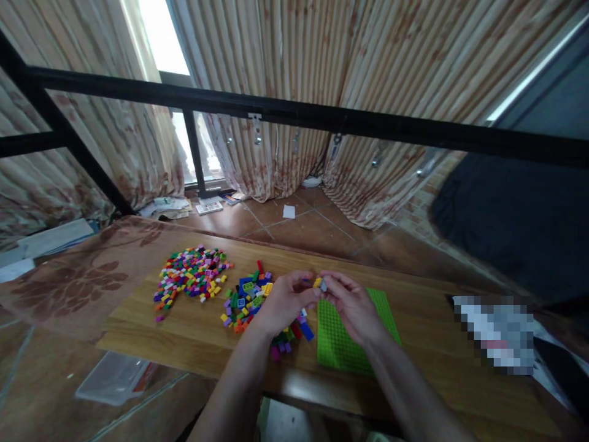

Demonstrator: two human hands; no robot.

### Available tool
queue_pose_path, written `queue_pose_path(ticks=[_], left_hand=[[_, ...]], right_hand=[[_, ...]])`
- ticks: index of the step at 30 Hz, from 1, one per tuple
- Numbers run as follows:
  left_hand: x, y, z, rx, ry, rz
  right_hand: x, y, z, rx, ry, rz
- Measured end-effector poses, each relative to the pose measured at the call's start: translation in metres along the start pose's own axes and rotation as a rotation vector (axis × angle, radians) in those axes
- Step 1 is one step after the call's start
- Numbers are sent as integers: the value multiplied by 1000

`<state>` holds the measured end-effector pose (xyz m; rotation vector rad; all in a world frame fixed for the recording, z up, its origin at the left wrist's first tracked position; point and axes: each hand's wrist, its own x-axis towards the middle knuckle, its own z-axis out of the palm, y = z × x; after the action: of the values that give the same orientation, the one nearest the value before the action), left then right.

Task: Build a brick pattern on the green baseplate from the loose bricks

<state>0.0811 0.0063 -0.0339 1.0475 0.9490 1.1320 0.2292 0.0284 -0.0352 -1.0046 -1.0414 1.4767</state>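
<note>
Both hands [286, 301] [353, 302] clamped on yellow-grey bricks [321, 284], one green baseplate [338, 345], two brick piles [196, 274] [248, 286]

Small yellow and grey toy bricks [323, 286] were held by the right hand [352, 305], beside the left hand [284, 302], near a green studded baseplate [335, 347]; two heaps of coloured bricks [196, 272] were spread across the wooden table [430, 344].

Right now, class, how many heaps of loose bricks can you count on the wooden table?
2: a heap of small bricks on the left, and a heap of mixed bricks to its right, partly hidden behind the left hand and forearm.
</note>
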Motion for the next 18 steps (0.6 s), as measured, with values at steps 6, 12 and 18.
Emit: queue_pose_path(ticks=[6,12,18], left_hand=[[11,-28,35,213,-25,108],[13,-47,57,797,7,209],[21,-61,67,1116,-32,252]], right_hand=[[-29,14,-43,-7,150,-59],[-29,29,-96,-233,258,-150],[-19,44,-119,-351,241,-228]])
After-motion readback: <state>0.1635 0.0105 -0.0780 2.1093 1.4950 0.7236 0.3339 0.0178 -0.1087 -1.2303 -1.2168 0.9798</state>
